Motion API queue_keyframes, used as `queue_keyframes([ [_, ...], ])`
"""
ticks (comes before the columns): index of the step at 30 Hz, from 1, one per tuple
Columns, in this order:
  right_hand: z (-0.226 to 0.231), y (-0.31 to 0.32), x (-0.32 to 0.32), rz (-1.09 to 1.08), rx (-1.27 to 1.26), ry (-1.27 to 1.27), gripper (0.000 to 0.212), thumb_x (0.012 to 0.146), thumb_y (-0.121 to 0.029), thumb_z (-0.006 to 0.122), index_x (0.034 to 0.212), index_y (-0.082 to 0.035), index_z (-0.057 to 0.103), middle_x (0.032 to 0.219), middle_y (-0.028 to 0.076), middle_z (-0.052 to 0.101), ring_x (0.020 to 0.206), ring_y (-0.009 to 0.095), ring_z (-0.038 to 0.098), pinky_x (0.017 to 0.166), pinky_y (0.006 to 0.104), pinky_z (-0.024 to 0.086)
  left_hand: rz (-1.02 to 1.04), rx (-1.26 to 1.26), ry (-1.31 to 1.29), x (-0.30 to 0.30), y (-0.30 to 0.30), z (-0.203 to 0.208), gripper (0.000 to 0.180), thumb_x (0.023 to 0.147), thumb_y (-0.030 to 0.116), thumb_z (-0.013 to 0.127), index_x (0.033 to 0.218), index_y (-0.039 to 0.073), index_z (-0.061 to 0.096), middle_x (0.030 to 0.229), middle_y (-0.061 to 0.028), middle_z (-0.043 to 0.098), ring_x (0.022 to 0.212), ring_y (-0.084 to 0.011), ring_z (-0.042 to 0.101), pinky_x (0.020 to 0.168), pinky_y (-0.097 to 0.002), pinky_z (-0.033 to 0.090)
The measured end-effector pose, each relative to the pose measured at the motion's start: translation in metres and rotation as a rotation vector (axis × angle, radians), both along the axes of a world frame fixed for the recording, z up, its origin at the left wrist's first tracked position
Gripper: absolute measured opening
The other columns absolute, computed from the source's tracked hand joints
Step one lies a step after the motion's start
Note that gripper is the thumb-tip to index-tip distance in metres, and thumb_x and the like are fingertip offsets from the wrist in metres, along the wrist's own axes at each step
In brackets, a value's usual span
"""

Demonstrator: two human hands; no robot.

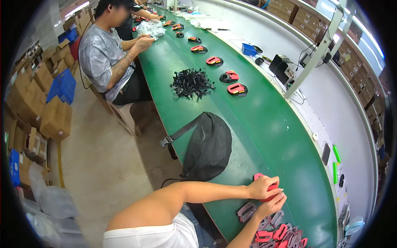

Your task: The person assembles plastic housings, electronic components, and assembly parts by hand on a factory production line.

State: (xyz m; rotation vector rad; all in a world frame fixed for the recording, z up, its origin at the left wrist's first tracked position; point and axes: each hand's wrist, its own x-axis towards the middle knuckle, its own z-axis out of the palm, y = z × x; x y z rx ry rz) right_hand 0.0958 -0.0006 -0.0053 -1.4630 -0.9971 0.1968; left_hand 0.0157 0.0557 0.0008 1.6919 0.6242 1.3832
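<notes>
My left hand (261, 187) and my right hand (271, 205) meet over the green belt (264, 136) and close together on one small red plastic part (269, 189). Only its top corner and a bit of its middle show between my fingers. Just below my hands lies a heap of red and grey plastic parts (273, 231), with a grey one (246, 211) at its left edge.
A black mesh bag (209, 146) with a strap lies on the belt's near edge. Farther along are a pile of small black parts (191, 82) and a row of red-and-black assemblies (237, 88). Another person (109, 53) sits at the belt's left side. Cardboard boxes (53, 118) stand on the floor.
</notes>
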Motion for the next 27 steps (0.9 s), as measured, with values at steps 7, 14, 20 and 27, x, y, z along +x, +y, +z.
queue_keyframes([
  [7,0.011,0.0,0.003,-0.129,-0.066,-0.084,0.028,0.095,-0.022,0.044,0.083,0.002,0.05,0.072,0.007,0.052,0.063,0.014,0.046,0.057,0.0289,0.04,0.18,0.291,0.168,0.01,0.002,-0.016,0.016,0.084,0.015,0.057,0.077,0.002,0.051,0.062,-0.0093,0.053,0.047,-0.0253,0.054,0.04,-0.034,0.04],
  [14,0.017,-0.001,-0.002,-0.153,-0.117,-0.262,0.028,0.094,-0.021,0.047,0.082,0.003,0.052,0.069,0.009,0.054,0.06,0.017,0.048,0.055,0.0303,0.039,0.306,0.298,0.315,0.017,0.002,-0.024,0.018,0.084,0.015,0.057,0.072,0.005,0.048,0.055,-0.0078,0.051,0.042,-0.0245,0.052,0.036,-0.0349,0.039],
  [20,0.009,0.002,-0.005,-0.113,-0.106,-0.253,0.026,0.093,-0.02,0.048,0.083,0.003,0.053,0.072,0.011,0.056,0.064,0.018,0.05,0.058,0.0307,0.04,0.315,0.228,0.218,0.007,0.002,-0.021,0.025,0.086,0.021,0.057,0.068,0.006,0.047,0.054,-0.0076,0.049,0.041,-0.0255,0.05,0.037,-0.0365,0.038],
  [27,0.013,0.001,-0.003,-0.089,-0.136,-0.286,0.025,0.092,-0.02,0.049,0.086,0.004,0.054,0.074,0.012,0.058,0.065,0.021,0.053,0.059,0.0324,0.042,0.206,0.26,0.197,0.011,0.008,-0.018,0.018,0.086,0.019,0.055,0.077,0.005,0.049,0.06,-0.0079,0.053,0.049,-0.0262,0.056,0.042,-0.0355,0.042],
])
